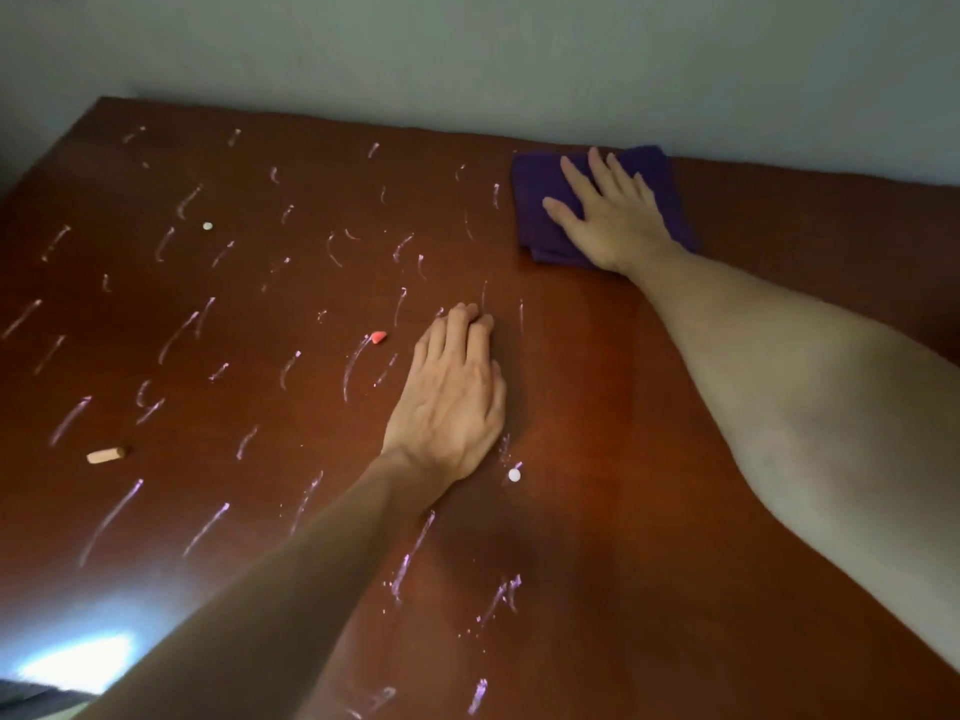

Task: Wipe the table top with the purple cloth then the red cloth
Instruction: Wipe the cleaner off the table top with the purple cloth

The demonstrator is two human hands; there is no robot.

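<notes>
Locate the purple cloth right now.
In the head view the purple cloth lies folded at the far right of the table top, near the wall edge, with the right hand pressing flat on it.

One purple cloth (pixel 597 200), two white round bits (pixel 514 475), one orange stub (pixel 106 455), one red piece (pixel 378 337), perhaps chalk

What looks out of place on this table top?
Pale chalky streaks cover the table top left of the purple cloth, with loose bits: a pink piece, a tan stub, two white dots.
</notes>
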